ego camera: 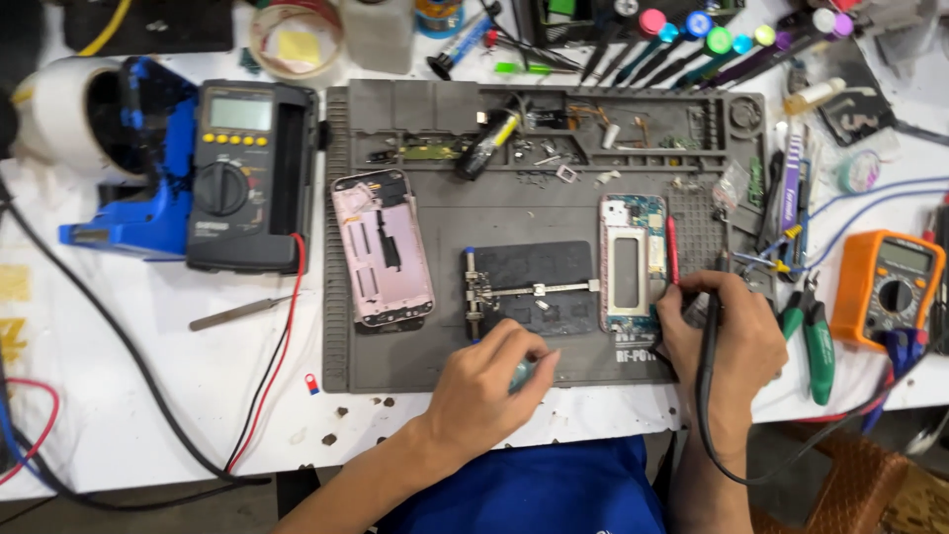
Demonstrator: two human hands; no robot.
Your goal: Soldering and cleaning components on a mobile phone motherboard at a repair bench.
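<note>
Seen from above on a cluttered counter [148, 415]: grey work mat [435, 356] carrying a pink phone shell [382, 247] left of a clamped phone frame [633, 267]. Right hand [722, 341], fingers closed around a red-tipped probe [673, 252] beside the frame. Left hand [489, 381], fingers curled over a small teal object [521, 374].

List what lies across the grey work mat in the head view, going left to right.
Pink phone back shell lying flat → black clamp fixture with a metal bar → opened phone frame with a blue circuit board → thin red probe → green-handled pliers off the mat's right edge → orange multimeter.
</note>
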